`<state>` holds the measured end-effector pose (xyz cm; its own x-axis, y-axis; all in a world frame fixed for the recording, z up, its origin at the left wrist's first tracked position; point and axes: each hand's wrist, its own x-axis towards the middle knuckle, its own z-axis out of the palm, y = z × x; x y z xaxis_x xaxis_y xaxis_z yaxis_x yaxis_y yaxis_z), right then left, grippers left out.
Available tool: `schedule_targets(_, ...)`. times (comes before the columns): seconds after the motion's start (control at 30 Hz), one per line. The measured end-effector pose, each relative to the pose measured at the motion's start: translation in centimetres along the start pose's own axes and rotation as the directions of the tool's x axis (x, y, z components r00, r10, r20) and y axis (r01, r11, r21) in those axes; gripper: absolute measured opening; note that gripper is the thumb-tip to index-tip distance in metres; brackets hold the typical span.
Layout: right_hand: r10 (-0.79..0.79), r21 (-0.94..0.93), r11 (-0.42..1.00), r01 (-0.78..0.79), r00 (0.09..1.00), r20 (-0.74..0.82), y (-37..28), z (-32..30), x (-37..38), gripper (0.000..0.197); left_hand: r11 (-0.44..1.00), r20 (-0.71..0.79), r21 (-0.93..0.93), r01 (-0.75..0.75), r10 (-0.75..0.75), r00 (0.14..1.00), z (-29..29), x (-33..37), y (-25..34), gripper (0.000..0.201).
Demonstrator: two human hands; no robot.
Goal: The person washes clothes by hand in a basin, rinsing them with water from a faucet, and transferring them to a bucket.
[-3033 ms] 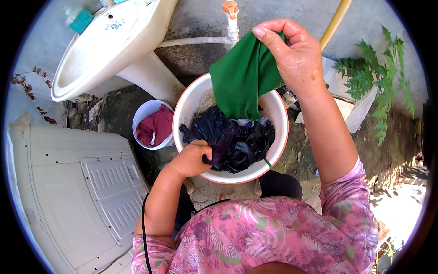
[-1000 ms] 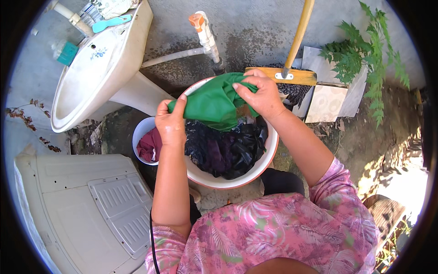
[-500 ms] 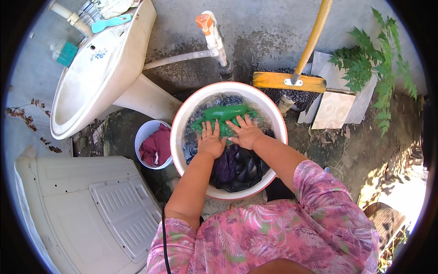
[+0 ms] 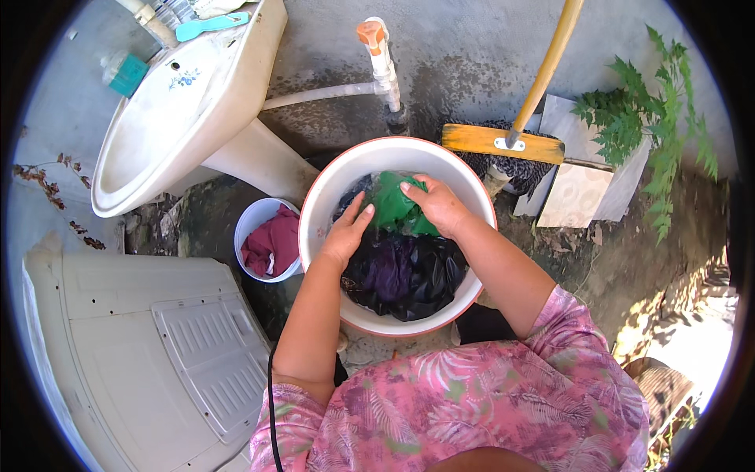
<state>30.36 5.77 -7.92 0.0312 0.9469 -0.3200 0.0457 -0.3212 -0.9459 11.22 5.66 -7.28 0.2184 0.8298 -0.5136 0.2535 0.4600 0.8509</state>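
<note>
A white basin [image 4: 321, 182] with a red rim holds water and dark wet laundry. A bunched green cloth [image 4: 392, 206] lies in the water towards its far side. My left hand [image 4: 344, 234] is beside the cloth's left edge, thumb and fingers apart. Over the cloth's right side rests my right hand [image 4: 442, 208], its thumb apart from the fingers and touching the green fabric. Some of its fingertips are hidden by cloth and water. Nearer to me in the basin are a purple cloth [image 4: 391, 266] and a shiny black cloth [image 4: 432, 275].
Left of the basin stands a white bucket [image 4: 250, 220] with maroon cloth [image 4: 271, 242]. A white pedestal sink [image 4: 255, 157] is beyond it. Behind the basin are a pipe with an orange tap handle [image 4: 370, 35] and a yellow-headed mop [image 4: 480, 140]. A large white panel [image 4: 118, 315] lies at left.
My hands have gone from pressing flat on the green cloth to its two sides, farther apart. The cloth is more bunched together, and the air-filled green bulge has gone.
</note>
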Motion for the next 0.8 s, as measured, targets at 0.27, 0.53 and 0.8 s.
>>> schedule_targets(0.27, -0.261, 0.746, 0.660, -0.089, 0.904, 0.338, -11.4, 0.8, -4.0, 0.028, 0.961, 0.071, -0.124, -0.247, 0.257, 0.964, 1.7, -1.8, 2.0, 0.046)
schedule_targets(0.53, 0.069, 0.399, 0.917, -0.010, 0.989, -0.133, -3.1, 1.0, -2.6, 0.057, 0.389, -0.087, -0.888, -0.246, 0.383, 0.920, 2.4, -3.0, 5.0, 0.033)
schedule_targets(0.8, 0.149, 0.838, 0.497, -0.227, 0.973, 0.175, -2.2, 0.1, -3.2, 0.033, 0.896, -0.284, -0.254, -0.364, 0.291, 0.914, 4.8, -3.4, 2.4, 0.068)
